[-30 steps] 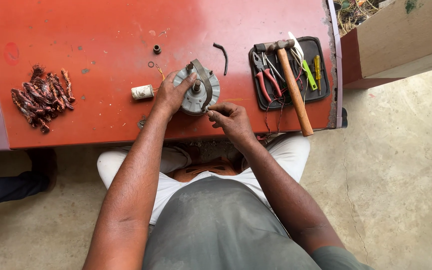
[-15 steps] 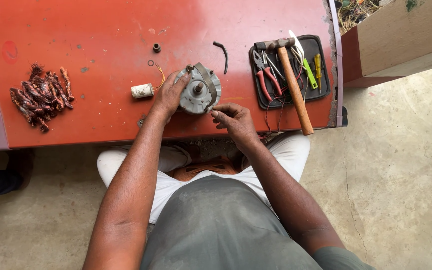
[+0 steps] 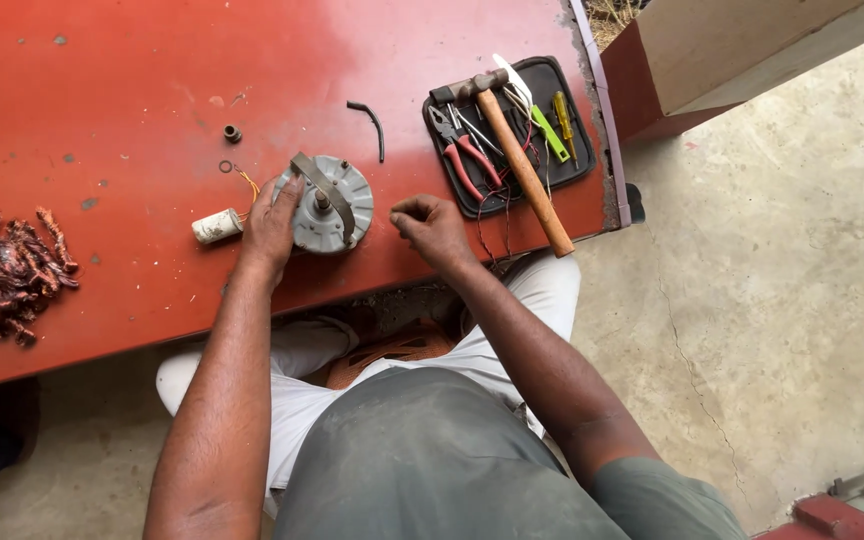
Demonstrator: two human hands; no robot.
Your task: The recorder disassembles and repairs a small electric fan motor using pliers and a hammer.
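Counter (image 3: 132, 90): red, scuffed, carrying everything here.
Tool tray (image 3: 577, 95): black, at the far right corner, holding a wooden-handled hammer (image 3: 517, 160), red-handled pliers (image 3: 464, 152) and screwdrivers.
Motor (image 3: 327, 205): round grey metal housing with a strap across its top, lying near the counter's front edge; likely heavy, rigid, best held by the rim.
Left hand (image 3: 270, 225): fingers pressed on the motor's left rim, steadying it.
Right hand (image 3: 434, 228): just right of the motor, fingers curled shut; contents cannot tell.
Capacitor (image 3: 217, 226): small white cylinder, wired to the motor.
Copper coils (image 3: 12, 270): heap far left.
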